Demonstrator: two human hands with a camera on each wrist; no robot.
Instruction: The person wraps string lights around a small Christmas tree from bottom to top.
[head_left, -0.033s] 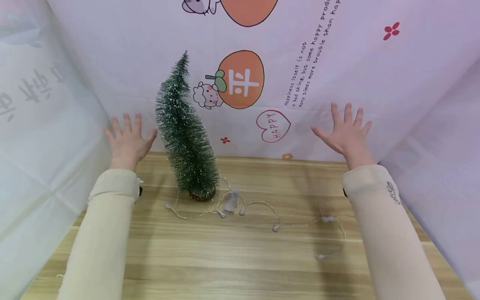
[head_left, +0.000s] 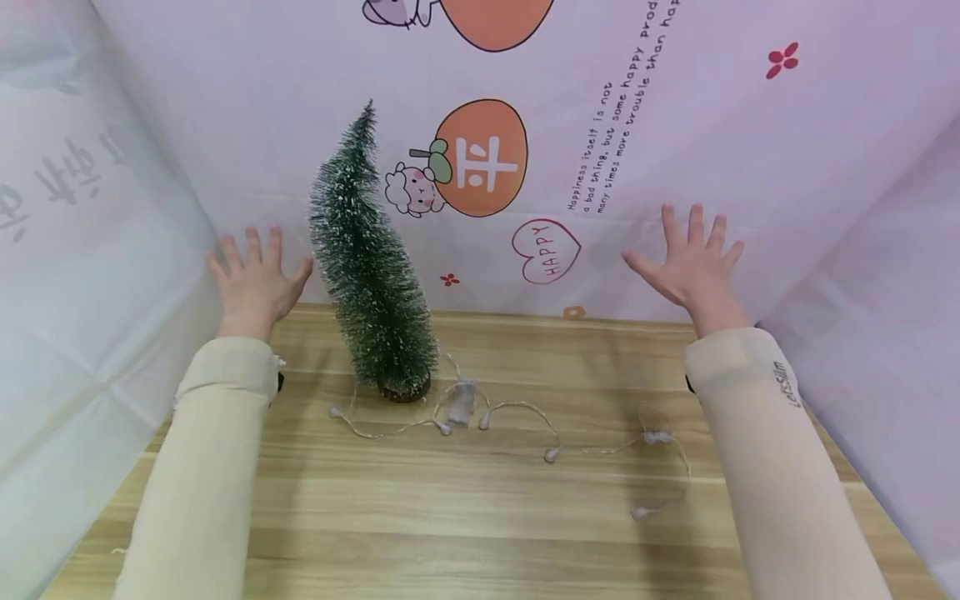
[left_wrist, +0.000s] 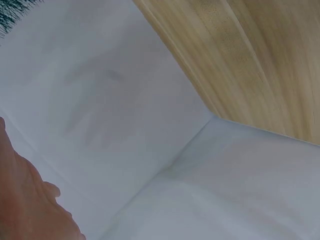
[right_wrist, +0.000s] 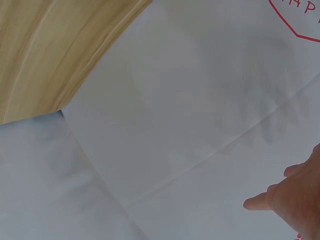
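Note:
Both hands are spread with straight fingers and hold nothing. On the left, my left hand reaches toward the back cloth, its thumb close beside a small artificial Christmas tree with white-flecked green bristles. The tree stands on a round brown base and leans to the left at its top. My right hand is held up at the right. A string of lights with a thin cord lies loosely on the table, from the tree's base to the right forearm. Along it sits a small translucent piece, unclear in kind.
A white cloth with printed oranges, a heart and lettering stands behind the wood-grain table. White cloth walls close in the left side and right side. Both wrist views show mostly cloth and a table corner.

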